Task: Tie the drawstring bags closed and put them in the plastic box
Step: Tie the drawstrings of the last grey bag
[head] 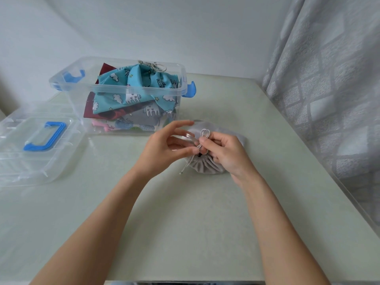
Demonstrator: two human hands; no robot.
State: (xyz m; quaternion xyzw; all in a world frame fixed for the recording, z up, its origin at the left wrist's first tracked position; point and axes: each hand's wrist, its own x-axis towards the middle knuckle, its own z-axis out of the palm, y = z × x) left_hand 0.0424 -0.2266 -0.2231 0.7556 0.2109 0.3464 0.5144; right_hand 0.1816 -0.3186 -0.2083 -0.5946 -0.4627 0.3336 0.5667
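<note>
A grey drawstring bag [207,166] lies on the pale green table [185,223], its mouth gathered tight toward me. Its pale drawstring [205,133] stands up in a small loop above my fingers, and one loose end trails down to the left. My right hand [224,153] pinches the cord at the base of that loop. My left hand [164,147] holds the cord from the left, index finger stretched out. Behind them stands the clear plastic box [98,87] with blue latches, holding several patterned bags; a turquoise unicorn-print bag [135,87] lies on top.
The box's clear lid [24,161] with a blue handle lies flat at the left of the table. A grey patterned curtain [329,89] hangs along the table's right edge. A white wall runs behind the box.
</note>
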